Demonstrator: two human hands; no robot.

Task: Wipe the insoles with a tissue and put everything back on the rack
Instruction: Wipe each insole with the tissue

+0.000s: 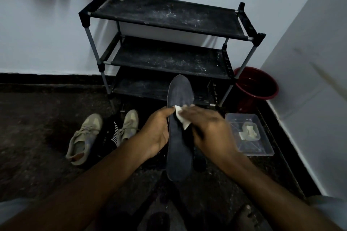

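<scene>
Dark insole (178, 150): held off the floor in front of the black three-shelf rack (169, 13), toe end toward the rack and overlapping its lowest shelf in view, heel end toward the person. Top face turned up to the camera.

Left hand (157, 133): closed round the left edge of the insole at about mid-length. Palm against the edge, thumb lying along the top face with its tip just beside the tissue, fingers wrapped underneath and out of sight.

Right hand (208, 127): motion-blurred. Fingers nearly straight, laid flat across the white tissue (185, 124) and pressing it against the top face of the insole. Tissue corners showing above and below the fingers. Thumb tucked low at the right edge of the insole; too blurred to tell whether it pinches anything.

On the dark floor, left of the hands: two beige sneakers, one further left (84, 137), one nearer the hands (128, 125), with a dark shoe (110, 133) bearing a striped patch between them.

Right of the hands: clear plastic box (262, 146) on the floor, a crumpled whitish wad (247, 132) inside. Beyond it, a red bucket (257, 84) just beside the right legs of the rack, in the corner of the white walls.

Rack shelves dusty and scuffed.
</scene>
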